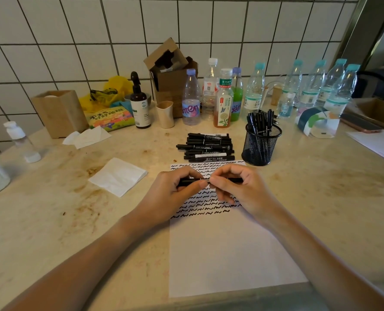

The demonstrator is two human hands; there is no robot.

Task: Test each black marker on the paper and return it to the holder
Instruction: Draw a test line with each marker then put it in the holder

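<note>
**Pulling the cap straight, over the paper**

Both hands hold one black marker [209, 181] level above the upper part of the paper [231, 254], over the rows of black squiggles [205, 208]. The left hand [175, 194] has its grip curled round one end of the barrel, and the right hand [238, 189] pinches the other end between thumb and fingertips; the two thumbs nearly meet at the middle. From this pose I judge the step to be uncapping or recapping, though which one cannot be told, since the joint between cap and barrel is hidden by the fingers.

To do it well, keep the barrel level and move the hands apart or together along its own line, without twisting sideways, so the tip does not smear a finger. Stay above the sheet so any stray mark lands on paper and not on the worktop [51, 209]. If testing comes next, the free white area just below the last row of squiggles is the place for it.

The pile of untested markers [206, 147] lies just beyond the paper's top edge, and the mesh holder [260, 149] stands just to its right, already holding several markers upright; both are within easy reach.
</note>
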